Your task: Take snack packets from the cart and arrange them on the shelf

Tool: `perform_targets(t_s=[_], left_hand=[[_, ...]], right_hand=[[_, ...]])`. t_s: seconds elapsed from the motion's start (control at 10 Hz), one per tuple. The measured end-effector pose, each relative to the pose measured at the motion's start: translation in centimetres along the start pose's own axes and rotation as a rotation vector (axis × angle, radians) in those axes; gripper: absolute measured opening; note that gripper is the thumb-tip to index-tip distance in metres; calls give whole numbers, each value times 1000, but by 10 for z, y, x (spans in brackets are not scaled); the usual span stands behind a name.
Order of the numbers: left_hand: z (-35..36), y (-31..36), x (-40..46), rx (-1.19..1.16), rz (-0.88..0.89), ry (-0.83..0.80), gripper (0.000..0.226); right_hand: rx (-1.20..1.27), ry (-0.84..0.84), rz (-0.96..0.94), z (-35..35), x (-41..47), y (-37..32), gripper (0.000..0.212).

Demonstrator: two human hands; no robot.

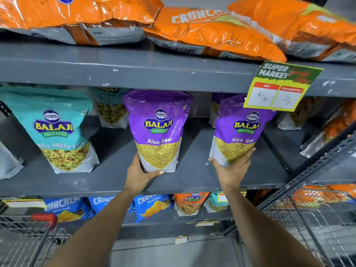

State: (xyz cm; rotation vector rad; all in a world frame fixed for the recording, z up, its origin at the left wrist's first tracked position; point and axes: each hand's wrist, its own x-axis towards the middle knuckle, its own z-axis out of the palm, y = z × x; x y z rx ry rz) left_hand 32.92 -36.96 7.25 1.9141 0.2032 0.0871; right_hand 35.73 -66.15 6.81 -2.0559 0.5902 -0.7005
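Two purple Aloo Sev packets stand upright on the grey middle shelf (194, 176). My left hand (140, 174) grips the bottom of the left purple packet (157, 130), thumb across its front lower edge. My right hand (231, 166) holds the base of the right purple packet (238, 132), fingers wrapped around its right lower corner. A teal Khatta Mitha Mix packet (55, 130) stands to the left on the same shelf. A wire cart (25, 234) with a red handle sits at the lower left.
Orange Crunchem bags (208, 33) lie flat on the top shelf. A green price tag (279, 87) hangs from its edge over the right packet. More packets stand behind at the shelf's back. Blue Crunchem bags (152, 207) fill the lower shelf. A second wire basket (317, 218) is at right.
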Motion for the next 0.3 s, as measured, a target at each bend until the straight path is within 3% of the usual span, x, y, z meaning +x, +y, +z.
perform_targets(t_s=[0.2, 0.3], left_hand=[[1, -2, 1, 6, 1, 6, 95], [-3, 1, -2, -16, 29, -8, 109]], right_hand=[[-4, -19, 5, -8, -4, -6, 153], [1, 44, -32, -13, -18, -12, 145]])
